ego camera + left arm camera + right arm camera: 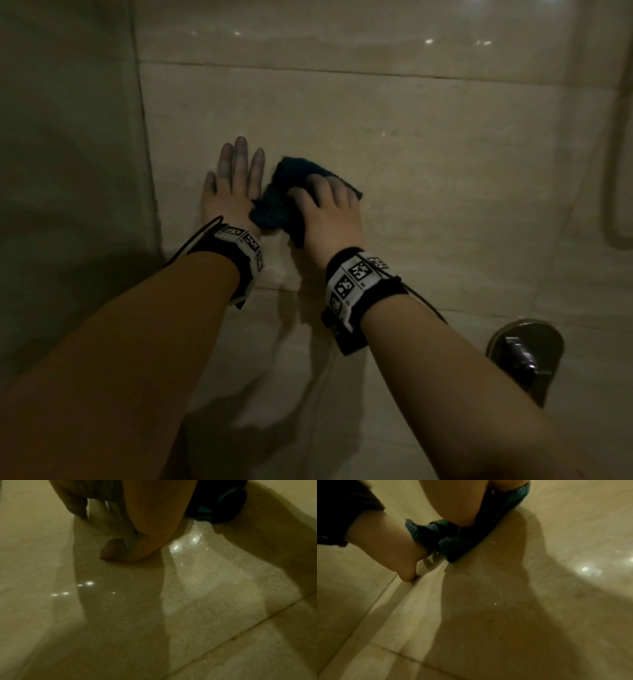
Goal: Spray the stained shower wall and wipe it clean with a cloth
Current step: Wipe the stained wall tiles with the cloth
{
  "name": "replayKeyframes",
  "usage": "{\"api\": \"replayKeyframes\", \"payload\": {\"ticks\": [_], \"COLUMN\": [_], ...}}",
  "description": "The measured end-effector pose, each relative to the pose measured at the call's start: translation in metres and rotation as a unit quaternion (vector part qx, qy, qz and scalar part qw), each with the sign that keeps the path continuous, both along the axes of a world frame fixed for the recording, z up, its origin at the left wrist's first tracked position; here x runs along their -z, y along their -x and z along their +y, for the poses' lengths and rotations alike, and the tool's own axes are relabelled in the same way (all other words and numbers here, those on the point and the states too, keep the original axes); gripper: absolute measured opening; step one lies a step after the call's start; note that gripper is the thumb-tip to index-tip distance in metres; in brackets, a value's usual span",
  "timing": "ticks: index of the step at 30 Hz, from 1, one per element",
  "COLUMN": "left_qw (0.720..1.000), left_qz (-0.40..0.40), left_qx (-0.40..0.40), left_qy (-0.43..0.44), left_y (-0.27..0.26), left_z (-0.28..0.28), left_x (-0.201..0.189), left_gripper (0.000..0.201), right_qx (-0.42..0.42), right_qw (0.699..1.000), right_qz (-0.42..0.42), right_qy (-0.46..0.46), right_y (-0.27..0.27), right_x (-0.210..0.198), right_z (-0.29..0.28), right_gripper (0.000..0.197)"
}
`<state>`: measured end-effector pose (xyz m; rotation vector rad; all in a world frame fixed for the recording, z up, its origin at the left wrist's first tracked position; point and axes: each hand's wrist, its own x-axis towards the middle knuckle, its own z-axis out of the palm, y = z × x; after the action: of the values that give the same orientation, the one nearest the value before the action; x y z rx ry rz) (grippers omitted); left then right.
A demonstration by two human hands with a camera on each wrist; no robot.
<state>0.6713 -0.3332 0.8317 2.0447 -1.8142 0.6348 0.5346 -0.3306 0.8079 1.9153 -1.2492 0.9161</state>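
Observation:
A dark blue cloth (282, 192) lies bunched against the beige tiled shower wall (428, 164). My right hand (329, 209) is on top of it, fingers bent over the fabric and holding it to the tile. My left hand (229, 185) lies flat on the wall just left of the cloth, fingers straight and spread. The right wrist view shows the cloth (453, 543) folded under my right palm, with my left hand (388, 545) beside it. In the left wrist view my left hand (145, 520) rests on the wall (205, 574), where small wet droplets glint. No spray bottle is in view.
A metal shower valve (524, 356) juts from the wall at the lower right. A shower hose (616, 144) hangs along the right edge. The wall corner (147, 144) runs down just left of my left hand. Grout lines cross the tiles.

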Motion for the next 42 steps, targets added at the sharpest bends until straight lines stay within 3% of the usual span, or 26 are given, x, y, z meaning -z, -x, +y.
{"api": "replayKeyframes", "payload": {"ticks": [5,10,13,16,23,28,32,34,37,40,42], "left_qw": [0.999,0.998,0.999,0.999,0.999,0.998,0.996,0.996,0.990,0.964,0.954], "left_qz": [-0.018,-0.057,-0.047,-0.027,-0.027,-0.047,-0.076,-0.086,-0.079,-0.135,-0.147], "left_qx": [0.027,-0.001,0.021,0.041,0.035,0.025,0.033,0.033,0.114,0.219,0.262], "left_qy": [0.001,-0.022,-0.008,0.011,0.001,-0.025,-0.018,-0.017,0.036,0.069,0.016], "left_y": [-0.008,-0.010,-0.008,-0.005,0.006,0.014,0.016,0.018,0.020,0.026,0.036], "left_z": [0.005,0.009,0.011,0.011,0.015,0.022,0.024,0.025,0.028,0.036,0.041], "left_x": [-0.001,-0.003,-0.001,0.003,0.033,0.051,0.062,0.066,0.072,0.068,0.066], "left_gripper": [0.104,0.112,0.095,0.083,0.084,0.089,0.090,0.088,0.078,0.055,0.035], "right_qx": [0.006,-0.006,-0.010,-0.033,-0.076,-0.063,-0.064,-0.057,-0.063,-0.034,-0.020], "right_qw": [1.000,0.999,0.998,0.996,0.988,0.973,0.964,0.964,0.971,0.970,0.970], "right_qz": [0.011,0.035,0.054,0.075,0.132,0.221,0.258,0.259,0.233,0.236,0.237], "right_qy": [0.028,0.006,0.006,0.016,-0.006,-0.018,-0.011,-0.021,-0.001,-0.042,-0.057], "right_y": [0.000,0.006,0.011,0.017,0.039,0.070,0.089,0.098,0.108,0.108,0.104], "right_x": [0.002,0.022,0.040,0.062,0.124,0.158,0.152,0.137,0.112,0.098,0.097], "right_z": [0.001,0.002,0.000,-0.002,0.003,0.008,0.008,0.009,0.012,0.017,0.022], "right_gripper": [0.048,0.040,0.033,0.039,0.041,0.031,0.023,0.039,0.027,0.033,0.027]}}
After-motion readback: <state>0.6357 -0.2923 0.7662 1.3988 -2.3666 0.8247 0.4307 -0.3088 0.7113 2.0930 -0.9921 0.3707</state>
